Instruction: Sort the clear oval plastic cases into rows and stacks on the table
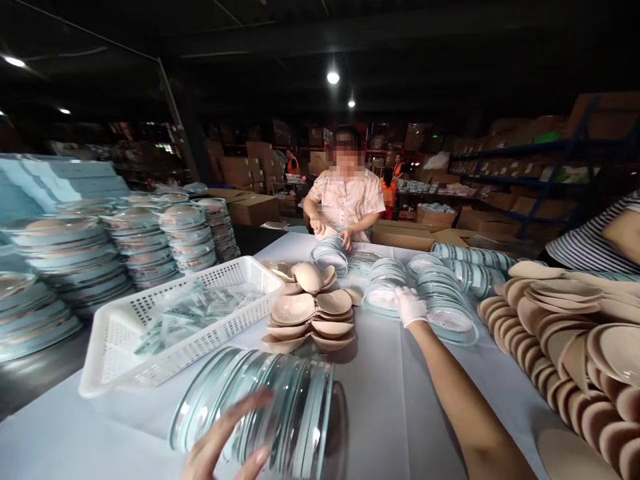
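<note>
My left hand (pixel 227 440), bare and slightly blurred, has its fingers spread apart in front of a row of clear round plastic cases (pixel 300 407) with pale blue rims, standing on edge. Whether its fingertips touch the cases I cannot tell. My right hand (pixel 412 307), in a white glove, is stretched forward with its fingers bent at the rim of a clear round case (pixel 383 297) in a leaning stack. Another stack of such cases (pixel 447 303) lies just right of it. Beige moulded cups (pixel 293 310) are piled between my hands.
A white perforated basket (pixel 115 373) holds small pale packets (pixel 200 310). Tall stacks of packed round cases (pixel 65 253) stand at the left. More beige cups (pixel 560 333) fill the right side. A co-worker (pixel 347 193) handles a cup and cases across the table; a striped sleeve (pixel 590 230) shows at right.
</note>
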`<state>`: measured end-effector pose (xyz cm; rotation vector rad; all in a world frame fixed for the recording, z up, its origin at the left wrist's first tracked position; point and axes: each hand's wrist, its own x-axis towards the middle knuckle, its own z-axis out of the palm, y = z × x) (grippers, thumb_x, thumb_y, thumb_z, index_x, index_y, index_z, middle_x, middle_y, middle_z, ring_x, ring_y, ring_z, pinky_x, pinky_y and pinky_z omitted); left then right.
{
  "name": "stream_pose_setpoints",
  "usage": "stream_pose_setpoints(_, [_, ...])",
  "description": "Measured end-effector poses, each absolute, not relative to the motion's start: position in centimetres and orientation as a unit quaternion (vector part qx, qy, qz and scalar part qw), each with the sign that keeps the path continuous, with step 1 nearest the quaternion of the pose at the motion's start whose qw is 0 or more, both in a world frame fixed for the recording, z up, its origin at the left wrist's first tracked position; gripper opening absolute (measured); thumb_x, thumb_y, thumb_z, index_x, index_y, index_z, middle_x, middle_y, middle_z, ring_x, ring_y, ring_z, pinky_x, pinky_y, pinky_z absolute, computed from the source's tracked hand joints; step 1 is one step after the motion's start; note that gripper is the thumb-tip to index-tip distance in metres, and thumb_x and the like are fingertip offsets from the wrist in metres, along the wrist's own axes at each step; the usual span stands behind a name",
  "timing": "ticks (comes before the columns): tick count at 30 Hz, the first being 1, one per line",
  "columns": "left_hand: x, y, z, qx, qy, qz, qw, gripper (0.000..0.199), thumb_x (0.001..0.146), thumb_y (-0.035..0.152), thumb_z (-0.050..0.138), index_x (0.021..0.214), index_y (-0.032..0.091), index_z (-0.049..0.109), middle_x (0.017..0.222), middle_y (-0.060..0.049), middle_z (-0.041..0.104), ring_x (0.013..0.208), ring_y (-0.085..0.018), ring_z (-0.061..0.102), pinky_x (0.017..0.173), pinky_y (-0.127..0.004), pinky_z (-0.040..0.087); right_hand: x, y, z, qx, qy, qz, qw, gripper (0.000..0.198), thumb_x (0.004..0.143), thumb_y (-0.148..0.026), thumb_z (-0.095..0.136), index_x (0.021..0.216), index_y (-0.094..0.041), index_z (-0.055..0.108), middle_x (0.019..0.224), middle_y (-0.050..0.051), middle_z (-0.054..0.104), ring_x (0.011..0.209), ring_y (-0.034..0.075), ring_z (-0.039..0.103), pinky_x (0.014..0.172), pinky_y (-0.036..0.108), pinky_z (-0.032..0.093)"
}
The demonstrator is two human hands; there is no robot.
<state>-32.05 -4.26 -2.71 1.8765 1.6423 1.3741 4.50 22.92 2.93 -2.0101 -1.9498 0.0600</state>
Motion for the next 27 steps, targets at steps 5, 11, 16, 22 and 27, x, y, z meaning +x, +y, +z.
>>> stream_pose_setpoints(5, [-33.3, 0.3, -2.1, 0.798, 0.535, 0.25, -0.121, 0.1, 0.074, 0.08, 0.06, 0.157, 0.03, 0.032, 0.157, -0.016, 0.044, 0.146, -0.045, 0.036, 0.119, -0.07, 0.014, -2.8, 14.7, 0.8, -0.589, -0.741, 0.097, 0.306, 0.04, 0.096, -0.037, 0.05, 0.13, -0.018, 0.055, 0.125, 0.013, 0.062, 0.108, 0.021, 0.061, 0.094, 0.031, 0.049])
stream_pose_setpoints(11, [-31.3, 0.5, -2.9, 0.801, 0.561, 0.172, -0.121, 0.086, 0.075, 0.082, 0.058, 0.145, 0.033, 0.052, 0.15, -0.011, 0.055, 0.14, -0.041, 0.043, 0.121, -0.065, 0.005, -6.1, 4.9, -2.5, -0.498, -0.768, 0.31, 0.258, 0.051, 0.082, -0.026, 0.052, 0.132, -0.017, 0.058, 0.12, 0.012, 0.07, 0.106, 0.025, 0.069, 0.096, 0.042, 0.055])
stream_pose_setpoints(16, [-30.2, -1.0, -2.8, 0.755, 0.56, 0.339, -0.03, 0.084, 0.072, 0.081, 0.063, 0.138, 0.029, 0.061, 0.146, -0.015, 0.058, 0.138, -0.044, 0.047, 0.12, -0.07, 0.007, 0.8, 3.1, -2.4, -0.591, -0.679, 0.329, 0.286, 0.052, 0.083, -0.028, 0.05, 0.132, -0.018, 0.064, 0.132, 0.011, 0.067, 0.122, 0.028, 0.065, 0.111, 0.047, 0.048])
stream_pose_setpoints(22, [-22.4, -5.9, -1.4, 0.457, 0.473, 0.537, 0.529, 0.071, 0.09, 0.06, 0.06, 0.151, 0.031, 0.041, 0.159, -0.008, 0.044, 0.147, -0.029, 0.039, 0.12, -0.047, 0.036, 3.1, -3.6, -1.3, -0.529, -0.622, 0.344, 0.464, 0.042, 0.08, -0.043, 0.069, 0.118, -0.025, 0.073, 0.122, 0.008, 0.072, 0.111, 0.025, 0.069, 0.098, 0.037, 0.059])
stream_pose_setpoints(27, [-18.1, -6.3, 0.1, 0.26, 0.451, 0.521, 0.677, 0.085, 0.084, 0.069, 0.061, 0.155, 0.03, 0.033, 0.16, -0.007, 0.043, 0.148, -0.031, 0.037, 0.12, -0.045, 0.036, 2.6, -6.5, -0.6, -0.582, -0.606, 0.256, 0.478, 0.017, 0.08, -0.042, 0.068, 0.074, -0.027, 0.073, 0.075, 0.004, 0.066, 0.071, 0.02, 0.064, 0.069, 0.032, 0.058])
